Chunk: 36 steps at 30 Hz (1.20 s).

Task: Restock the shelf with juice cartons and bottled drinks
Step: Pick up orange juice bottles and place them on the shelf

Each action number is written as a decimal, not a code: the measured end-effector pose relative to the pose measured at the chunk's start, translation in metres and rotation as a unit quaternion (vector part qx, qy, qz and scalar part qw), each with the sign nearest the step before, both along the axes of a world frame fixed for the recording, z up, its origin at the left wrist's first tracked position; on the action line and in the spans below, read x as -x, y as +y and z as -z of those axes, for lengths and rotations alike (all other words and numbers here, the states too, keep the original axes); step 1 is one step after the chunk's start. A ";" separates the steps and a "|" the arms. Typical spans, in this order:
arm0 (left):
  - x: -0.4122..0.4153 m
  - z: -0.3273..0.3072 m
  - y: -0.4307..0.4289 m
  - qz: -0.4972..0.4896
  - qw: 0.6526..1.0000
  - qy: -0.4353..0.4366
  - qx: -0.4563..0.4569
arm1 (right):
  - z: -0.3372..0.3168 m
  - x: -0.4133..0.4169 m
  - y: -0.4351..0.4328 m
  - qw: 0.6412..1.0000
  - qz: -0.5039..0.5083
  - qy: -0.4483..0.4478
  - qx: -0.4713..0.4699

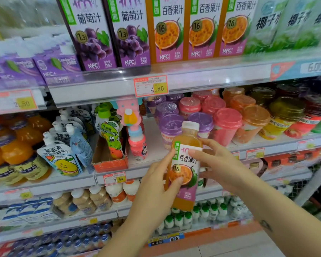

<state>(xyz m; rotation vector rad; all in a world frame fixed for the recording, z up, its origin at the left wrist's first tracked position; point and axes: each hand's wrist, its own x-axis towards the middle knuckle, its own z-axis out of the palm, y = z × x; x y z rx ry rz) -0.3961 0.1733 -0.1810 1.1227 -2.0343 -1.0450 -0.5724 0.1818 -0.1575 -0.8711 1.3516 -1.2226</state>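
Fingers (177,180) of left hand (154,184) and right hand (217,164) grasp bottle (185,162) labelled 百香果汁; cartons (169,34) above read NFC.

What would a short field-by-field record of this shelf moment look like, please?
Held item: passion fruit juice bottle, white cap, roughly upright
Left hand: holds the bottle's left side, thumb on the label
Right hand: holds its right side
Bottle position: in the air before the shelves, not set down
Top shelf: grape cartons beside passion fruit cartons
Behind bottle: lidded cups
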 end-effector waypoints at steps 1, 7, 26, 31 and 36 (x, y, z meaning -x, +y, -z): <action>-0.002 -0.001 -0.005 -0.009 1.000 0.025 -0.012 | -0.002 0.004 0.000 1.000 -0.008 -0.009 0.006; -0.005 -0.031 -0.032 0.073 0.977 0.120 -0.161 | -0.022 0.015 0.001 0.989 -0.083 -0.091 0.081; -0.042 -0.212 -0.059 -0.077 0.824 -0.161 0.538 | -0.190 0.025 -0.006 0.866 -0.066 0.246 0.430; -0.040 -0.261 -0.077 -0.127 0.756 -0.161 0.622 | -0.227 0.011 -0.017 0.808 0.012 0.271 0.522; -0.024 -0.315 -0.107 -0.183 0.726 -0.123 0.651 | -0.275 0.004 -0.042 0.747 0.092 0.313 0.580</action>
